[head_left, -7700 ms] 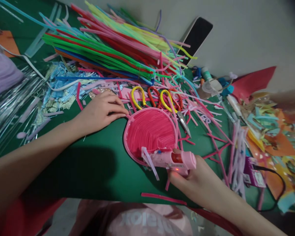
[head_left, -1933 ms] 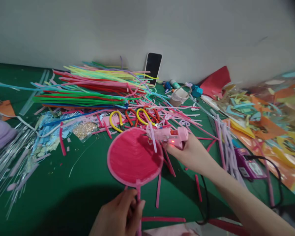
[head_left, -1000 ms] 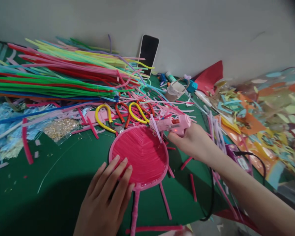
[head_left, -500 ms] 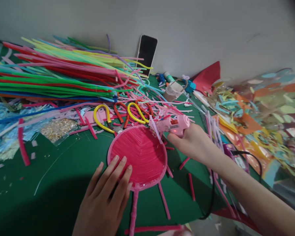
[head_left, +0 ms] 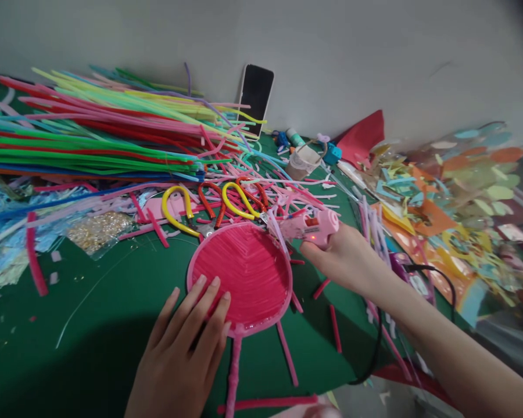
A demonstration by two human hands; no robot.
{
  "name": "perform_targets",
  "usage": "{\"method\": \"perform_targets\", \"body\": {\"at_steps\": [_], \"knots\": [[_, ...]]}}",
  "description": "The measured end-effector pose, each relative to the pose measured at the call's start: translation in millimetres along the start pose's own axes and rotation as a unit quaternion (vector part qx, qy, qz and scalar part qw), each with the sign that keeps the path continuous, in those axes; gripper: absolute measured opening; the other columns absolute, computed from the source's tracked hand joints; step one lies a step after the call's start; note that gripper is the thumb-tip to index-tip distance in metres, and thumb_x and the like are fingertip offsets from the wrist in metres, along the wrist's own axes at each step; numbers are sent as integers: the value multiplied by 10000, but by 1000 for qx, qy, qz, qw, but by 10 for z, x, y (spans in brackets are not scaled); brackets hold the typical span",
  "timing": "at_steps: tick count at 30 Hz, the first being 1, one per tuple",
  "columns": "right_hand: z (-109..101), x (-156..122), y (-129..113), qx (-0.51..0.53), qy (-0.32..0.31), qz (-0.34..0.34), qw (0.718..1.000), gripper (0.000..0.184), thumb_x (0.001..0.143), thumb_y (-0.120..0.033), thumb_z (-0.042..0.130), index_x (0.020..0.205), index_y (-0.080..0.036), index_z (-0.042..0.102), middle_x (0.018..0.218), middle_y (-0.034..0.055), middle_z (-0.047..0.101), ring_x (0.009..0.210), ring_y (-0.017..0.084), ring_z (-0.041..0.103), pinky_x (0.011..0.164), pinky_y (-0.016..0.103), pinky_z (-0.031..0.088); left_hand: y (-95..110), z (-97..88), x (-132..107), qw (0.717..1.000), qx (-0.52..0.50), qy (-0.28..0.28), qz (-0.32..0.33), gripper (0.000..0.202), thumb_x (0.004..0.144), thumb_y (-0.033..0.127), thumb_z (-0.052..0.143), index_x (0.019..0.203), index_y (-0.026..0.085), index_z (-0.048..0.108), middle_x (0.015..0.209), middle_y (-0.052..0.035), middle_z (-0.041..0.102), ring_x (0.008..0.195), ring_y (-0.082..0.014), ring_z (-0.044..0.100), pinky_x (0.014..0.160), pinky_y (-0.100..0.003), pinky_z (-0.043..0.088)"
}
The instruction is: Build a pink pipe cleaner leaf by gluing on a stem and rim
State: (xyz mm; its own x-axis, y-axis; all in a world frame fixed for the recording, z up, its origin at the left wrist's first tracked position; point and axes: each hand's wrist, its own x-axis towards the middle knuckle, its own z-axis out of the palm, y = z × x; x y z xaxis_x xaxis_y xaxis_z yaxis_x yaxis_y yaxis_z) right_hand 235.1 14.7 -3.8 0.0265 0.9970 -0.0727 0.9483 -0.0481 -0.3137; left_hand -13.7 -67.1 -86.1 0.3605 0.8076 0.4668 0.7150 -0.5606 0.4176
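Observation:
A round pink disc (head_left: 253, 273) with a paler fuzzy pipe-cleaner rim lies on the green table. A pink pipe-cleaner stem (head_left: 232, 371) runs from its near edge toward me. My left hand (head_left: 187, 337) rests flat on the disc's lower left, fingers spread. In my right hand (head_left: 337, 255) is a pink hot glue gun (head_left: 320, 226) with a small orange light showing. Its front end is over the disc's upper right edge, where a pale lilac strip (head_left: 279, 229) also lies. Whether the nozzle touches the rim I cannot tell.
Bundles of coloured pipe cleaners (head_left: 91, 145) fill the back left. Yellow-handled pliers (head_left: 169, 215) and red-handled ones lie behind the disc. A phone (head_left: 256, 96) leans on the wall. A bag of gold beads (head_left: 98, 229) sits left; a black cord (head_left: 377, 354) hangs below my right arm.
The glue gun has shifted slightly right along the disc's upper edge. My left hand stays on the disc. The whole view has moved a little.

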Motion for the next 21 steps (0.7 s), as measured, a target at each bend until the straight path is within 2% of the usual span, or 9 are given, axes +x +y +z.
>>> {"method": "perform_targets", "body": {"at_steps": [12,17,19,21], "knots": [[-33,-88,34,-21,-12,18,1000,336,717,-267,459,527,-245,183,402,-67,184,420,93,258,466,270,204,-9,19,-44,1000,9,-4,-1,290,989,225,473,1217,192,648,1311,-66,662,1282,-222,550,1189,-398,250],[-94,-174,61,-20,-23,4,1000,309,726,-267,450,539,-239,206,422,-66,229,418,88,239,455,271,195,-54,-4,-29,1000,19,-2,22,304,965,184,503,1247,176,617,1316,-89,647,1281,-245,545,1178,-424,276],[-169,-245,88,-7,-20,4,1000,273,732,-277,448,558,-240,241,446,-65,278,424,93,269,445,261,208,-51,-55,-49,999,37,4,34,323,943,167,528,1259,153,595,1302,-127,637,1257,-274,558,1134,-438,341],[-255,-338,134,11,-11,-5,1000,215,759,-296,457,607,-243,314,499,-58,359,453,110,345,448,249,260,-13,-111,-116,998,50,23,16,275,907,207,595,1176,148,608,1149,-137,677,1097,-274,636,978,-408,474]]}}
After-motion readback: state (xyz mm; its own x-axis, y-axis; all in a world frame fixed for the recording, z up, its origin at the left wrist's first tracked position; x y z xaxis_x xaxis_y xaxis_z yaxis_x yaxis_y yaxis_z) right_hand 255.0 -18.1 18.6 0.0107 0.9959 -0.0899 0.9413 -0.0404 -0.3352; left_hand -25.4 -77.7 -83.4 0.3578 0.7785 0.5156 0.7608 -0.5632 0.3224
